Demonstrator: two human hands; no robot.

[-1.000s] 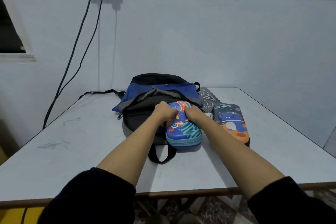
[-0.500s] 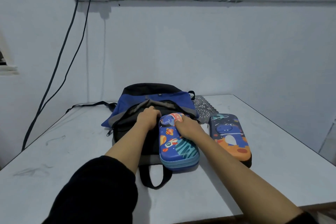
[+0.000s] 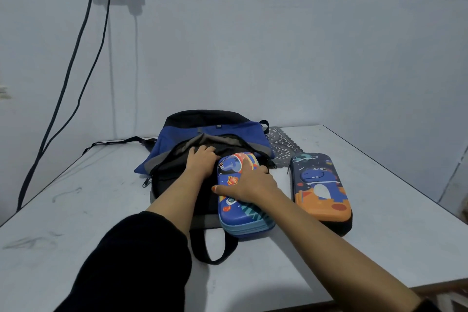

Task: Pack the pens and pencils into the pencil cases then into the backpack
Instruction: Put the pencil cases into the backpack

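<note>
A blue and black backpack lies on the white table with its main opening unzipped and facing me. My left hand grips the near edge of that opening. A blue pencil case with a rocket picture lies with its far end at the mouth of the backpack. My right hand lies flat on its lid, fingers spread. A second pencil case, dark blue and orange with a dinosaur, lies closed on the table just to the right. No loose pens or pencils show.
A grey lace mat lies behind the second case. A backpack strap trails left, and a carry loop hangs toward me. Two cables run down the wall from a socket at top left. The table's right edge is near.
My right hand has slid back along the rocket case lid from its far end and flattened. My left hand has shifted off the case onto the backpack's opening. The view has moved closer.
</note>
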